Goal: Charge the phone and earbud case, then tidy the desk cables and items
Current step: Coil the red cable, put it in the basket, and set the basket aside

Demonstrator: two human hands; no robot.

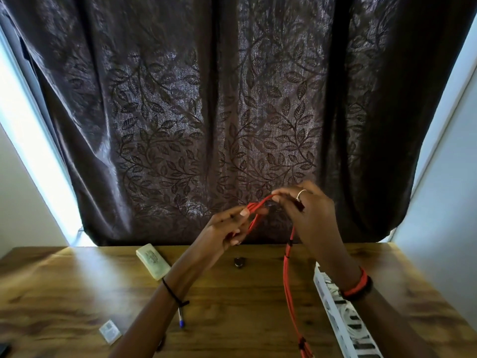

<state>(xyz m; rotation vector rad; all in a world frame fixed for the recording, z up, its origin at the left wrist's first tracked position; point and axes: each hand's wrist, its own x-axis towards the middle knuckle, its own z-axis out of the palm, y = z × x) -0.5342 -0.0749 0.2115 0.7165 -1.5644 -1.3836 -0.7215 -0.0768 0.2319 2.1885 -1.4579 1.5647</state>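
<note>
Cable [286,280] red, raised above desk [232,306], folded end between both hands, long tail hanging straight down below right hand [308,214] toward me | left hand [225,228] fingers curled round the folds, right fingers pinching the loop top | I judge coiling is the step in hand, tail nearer right hand | no box or tray seen

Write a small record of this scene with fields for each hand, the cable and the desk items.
left hand: grips the folded red cable
right hand: pinches the cable's upper loop
cable run: hangs down, leaves the frame at the bottom
desk: wooden; power strip right, pen and pale flat case left
behind: leaf-patterned curtain
</note>
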